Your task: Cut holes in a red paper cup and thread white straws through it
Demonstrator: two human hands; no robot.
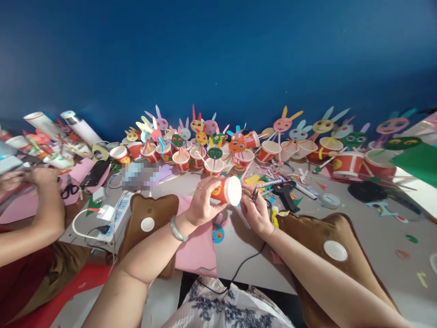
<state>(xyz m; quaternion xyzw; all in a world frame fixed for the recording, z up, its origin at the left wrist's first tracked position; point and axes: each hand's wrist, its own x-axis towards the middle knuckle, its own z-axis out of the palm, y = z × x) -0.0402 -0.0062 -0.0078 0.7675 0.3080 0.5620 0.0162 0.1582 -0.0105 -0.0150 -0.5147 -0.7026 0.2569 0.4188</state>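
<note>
My left hand [204, 200] is closed around a red and white paper cup [222, 191], tipped on its side with its round white end turned to the right. Close by that end is my right hand [256, 212], its fingers closed on a dark pointed tool [254, 195] whose exact kind I cannot make out. Below the cup, a blue paper rabbit face [218, 233] lies on the table, partly covered by my left hand and wrist. A yellow glue stick [275, 216] lies beside my right hand.
Rabbit-faced paper cups [214, 167] line the blue wall. A black glue gun [286, 195] and paper scraps lie to the right. Brown cushions [150, 205] flank pink paper [196, 246]. A white power strip [119, 218] and a co-worker's arm [37, 223] are at left.
</note>
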